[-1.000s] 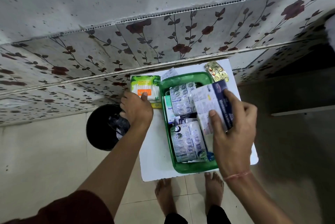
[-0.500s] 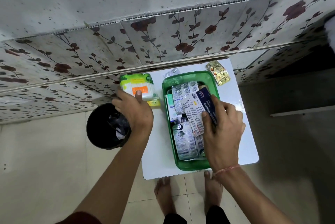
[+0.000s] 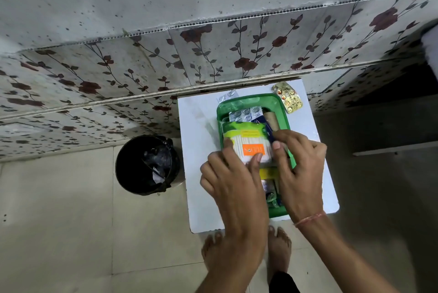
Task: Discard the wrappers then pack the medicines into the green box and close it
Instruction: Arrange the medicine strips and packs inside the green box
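The green box (image 3: 251, 103) sits open on a small white table (image 3: 199, 131), holding silver blister strips (image 3: 246, 114) and a blue-and-white carton (image 3: 267, 130). My left hand (image 3: 232, 178) holds a green-and-white pack with an orange label (image 3: 251, 145) flat over the box's middle. My right hand (image 3: 298, 164) rests on the box's right side, fingertips touching that pack and the carton edge. A gold blister strip (image 3: 287, 97) lies on the table beyond the box's far right corner. A small silver strip (image 3: 227, 96) lies just behind the box.
A black bin (image 3: 147, 164) with clear wrappers inside stands on the floor left of the table. A floral-tiled wall runs just behind the table. My bare feet (image 3: 279, 247) are under the table's near edge.
My left hand carried the green-and-white pack from the table's left side over into the box. My right hand let the blue-and-white carton settle inside and now steadies the pack.
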